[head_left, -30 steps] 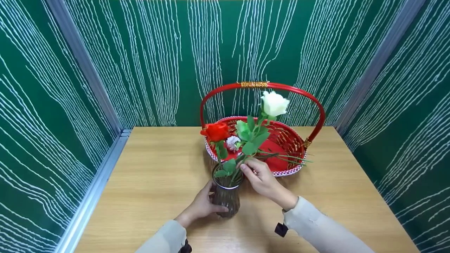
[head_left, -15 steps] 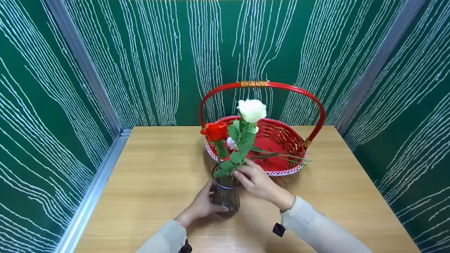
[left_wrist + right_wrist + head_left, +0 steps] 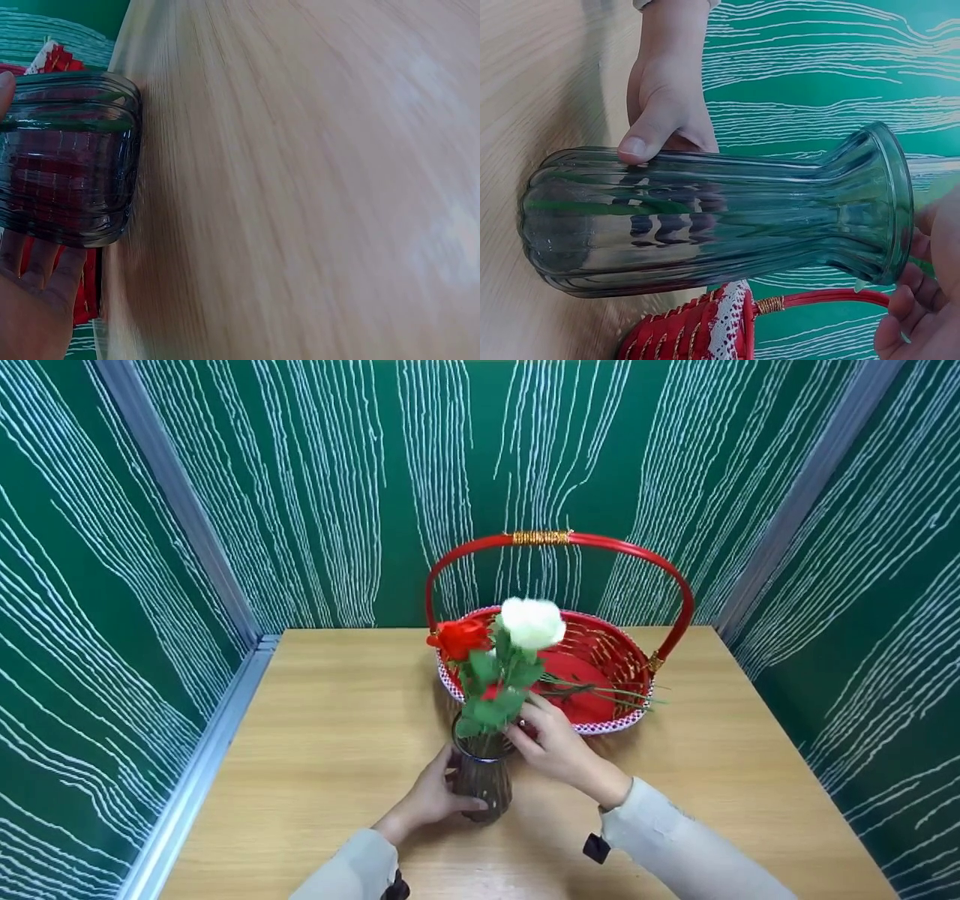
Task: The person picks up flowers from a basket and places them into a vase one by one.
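A ribbed, smoky glass vase (image 3: 484,787) stands upright on the table in the head view. My left hand (image 3: 431,795) grips its lower body, thumb across the near side. A red rose (image 3: 461,639) and a white rose (image 3: 532,624) rise from the vase, their green leaves (image 3: 491,711) crowding above the rim. My right hand (image 3: 559,742) is just right of the rim, its thumb and forefinger parted beside the leaves. In the right wrist view, green stems show through the vase (image 3: 705,217), and loosely bent fingers (image 3: 904,307) lie by its mouth.
Behind the vase stands a red woven basket (image 3: 611,727) with a lacy rim and a tall arched handle (image 3: 637,551). Thin green stems (image 3: 607,690) lie across it, poking over its right edge. Green walls (image 3: 300,495) with white lines enclose the wooden table (image 3: 337,697).
The white rose has swung left over the vase, then sunk lower into it. My right hand moved slightly left, and its fingers have parted from the stem. The left hand stays on the vase.
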Motion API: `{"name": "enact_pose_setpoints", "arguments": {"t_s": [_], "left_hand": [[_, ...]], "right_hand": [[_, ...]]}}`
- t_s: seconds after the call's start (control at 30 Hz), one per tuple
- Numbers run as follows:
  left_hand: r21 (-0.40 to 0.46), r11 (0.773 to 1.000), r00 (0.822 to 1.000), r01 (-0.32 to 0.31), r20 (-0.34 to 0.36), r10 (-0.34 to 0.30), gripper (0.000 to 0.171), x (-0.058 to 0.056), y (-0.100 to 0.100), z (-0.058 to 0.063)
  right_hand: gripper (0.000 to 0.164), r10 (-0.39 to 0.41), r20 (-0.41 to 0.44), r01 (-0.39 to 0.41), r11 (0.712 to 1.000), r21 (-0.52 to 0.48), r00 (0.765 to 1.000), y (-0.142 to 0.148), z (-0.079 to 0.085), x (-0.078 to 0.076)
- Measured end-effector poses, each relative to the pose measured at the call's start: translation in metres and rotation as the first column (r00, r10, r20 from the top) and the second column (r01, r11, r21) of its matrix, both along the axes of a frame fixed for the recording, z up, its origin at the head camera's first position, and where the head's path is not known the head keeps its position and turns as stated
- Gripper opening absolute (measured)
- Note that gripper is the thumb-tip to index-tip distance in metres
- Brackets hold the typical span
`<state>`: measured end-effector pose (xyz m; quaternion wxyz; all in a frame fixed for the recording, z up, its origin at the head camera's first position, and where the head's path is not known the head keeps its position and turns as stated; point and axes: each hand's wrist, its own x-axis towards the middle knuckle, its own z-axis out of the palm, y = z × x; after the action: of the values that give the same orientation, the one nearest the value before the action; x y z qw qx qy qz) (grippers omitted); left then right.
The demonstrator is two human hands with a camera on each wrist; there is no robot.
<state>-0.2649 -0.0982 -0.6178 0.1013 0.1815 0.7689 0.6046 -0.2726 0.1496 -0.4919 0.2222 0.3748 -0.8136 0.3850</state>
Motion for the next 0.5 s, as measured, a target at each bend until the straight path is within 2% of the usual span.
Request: {"name": "enact_pose_setpoints", "arguments": {"t_s": [0.17,0.5], "left_hand": [[-0.004,1.000,1.000,0.001,-0.010,-0.001,0.095,0.000,0.000,0.000],[-0.027,1.000,1.000,-0.007,-0.028,0.006,0.099,-0.002,0.000,-0.003]], "right_hand": [[0.025,-0.007,-0.042,0.005,0.998,-0.058,0.999,0.005,-0.003,-0.004],[0.015,-0.066,0.002,0.066,0.995,-0.069,0.998,0.022,-0.008,-0.003]]}}
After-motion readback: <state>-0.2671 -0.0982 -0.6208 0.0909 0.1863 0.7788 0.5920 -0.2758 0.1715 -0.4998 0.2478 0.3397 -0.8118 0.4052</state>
